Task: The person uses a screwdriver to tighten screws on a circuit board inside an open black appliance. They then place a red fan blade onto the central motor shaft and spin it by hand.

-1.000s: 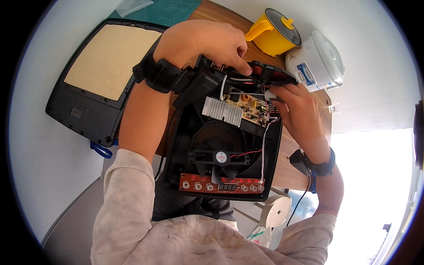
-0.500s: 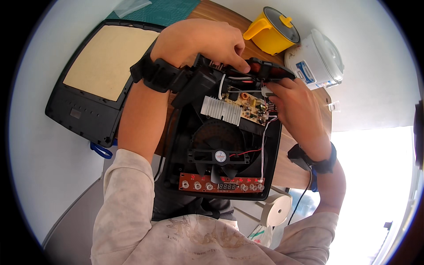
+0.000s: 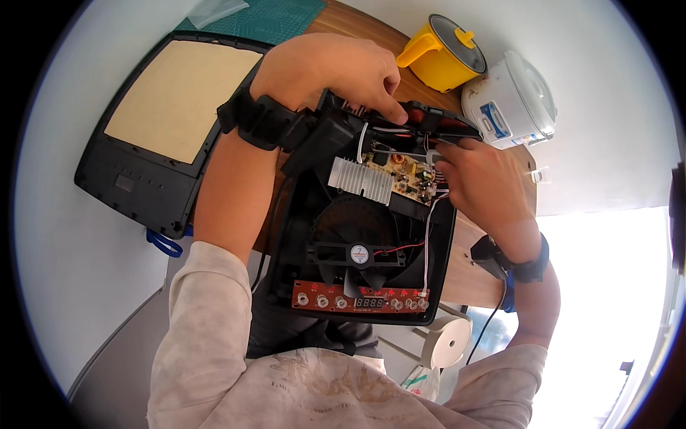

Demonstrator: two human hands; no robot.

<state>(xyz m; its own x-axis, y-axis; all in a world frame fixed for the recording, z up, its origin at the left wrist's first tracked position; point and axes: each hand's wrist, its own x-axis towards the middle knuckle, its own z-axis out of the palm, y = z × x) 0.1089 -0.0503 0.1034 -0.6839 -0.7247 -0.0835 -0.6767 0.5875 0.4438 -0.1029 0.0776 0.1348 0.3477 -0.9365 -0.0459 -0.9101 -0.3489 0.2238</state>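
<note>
An opened induction cooker base rests tilted in front of me, its black fan, silver heat sink and circuit board exposed. My left hand reaches over its far side, fingers bent and closed on the dark rim of what looks like the coil, tipped up on edge. My right hand is closed at the board's right end, fingertips around a small pale piece. A thin grey strip runs from there across the board. The right fingertips are partly hidden.
The black cooker top with a tan sheet lies at the left. Behind are a green cutting mat, a yellow pot and a white rice cooker. A red-brown control board lines the base's near edge. A white stool stands below.
The base has shifted slightly to the right along with my left hand. My right hand has moved slightly down and right, its fingers still at the small pale piece.
</note>
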